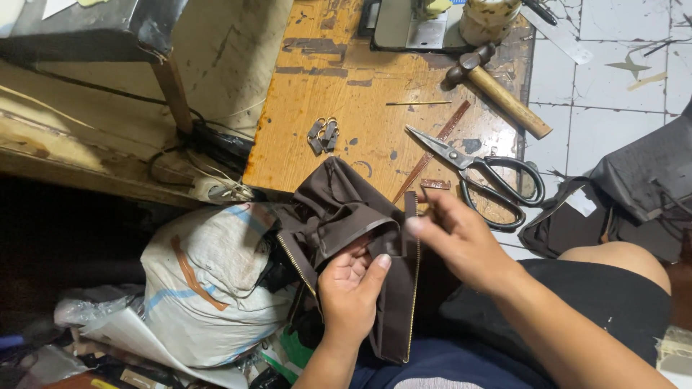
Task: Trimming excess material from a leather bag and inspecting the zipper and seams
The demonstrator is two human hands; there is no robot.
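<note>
My left hand [353, 284] grips a dark brown fabric piece [339, 209] with a brass zipper tape [415, 274] running along its edge. The thumb presses the fabric from the right. My right hand [461, 234] pinches the top end of the zipper tape just above the left hand, at the front edge of the wooden table [346, 86]. The fabric is bunched and hangs from the table edge down over my lap. Whether a slider sits between the right fingers is hidden.
Large black-handled scissors [479, 173], a wooden-handled hammer [497, 86], several metal zipper sliders [324, 133], thin brown strips and a jar lie on the table. A stuffed white sack [209, 281] stands at the left by clutter. Dark fabric pieces [634, 180] lie on the tiled floor at right.
</note>
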